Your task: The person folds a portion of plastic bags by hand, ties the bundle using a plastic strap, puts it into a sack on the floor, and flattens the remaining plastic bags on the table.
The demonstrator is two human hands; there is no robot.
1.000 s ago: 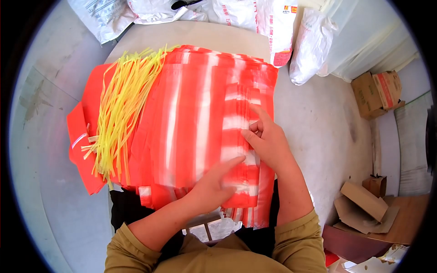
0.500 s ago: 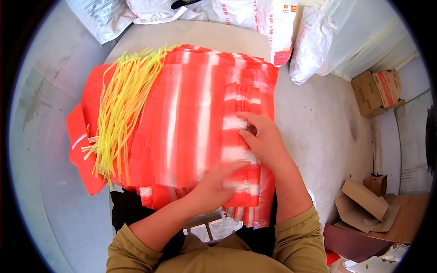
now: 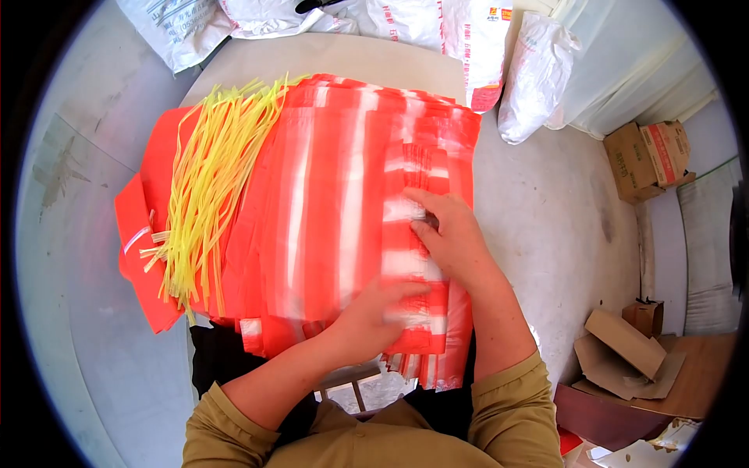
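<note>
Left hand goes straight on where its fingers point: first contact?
Likely the right wrist, past the folded striped stack; relative height is unclear, so it might miss.

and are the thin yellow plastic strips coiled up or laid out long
Laid out long: the strips lie in a loose, uncoiled bunch over the red-and-white plastic pile, ends splayed.

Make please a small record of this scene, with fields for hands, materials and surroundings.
Left hand: fingers extended over the near part of the small striped stack
Right hand: at the small stack, thumb and index finger apart; grip unclear
Under small stack: larger red-and-white striped sheets
At person's left: yellow strips, lying across red material
Far side: white sacks
At person's right: cardboard boxes
Sleeves: brownish yellow
</note>
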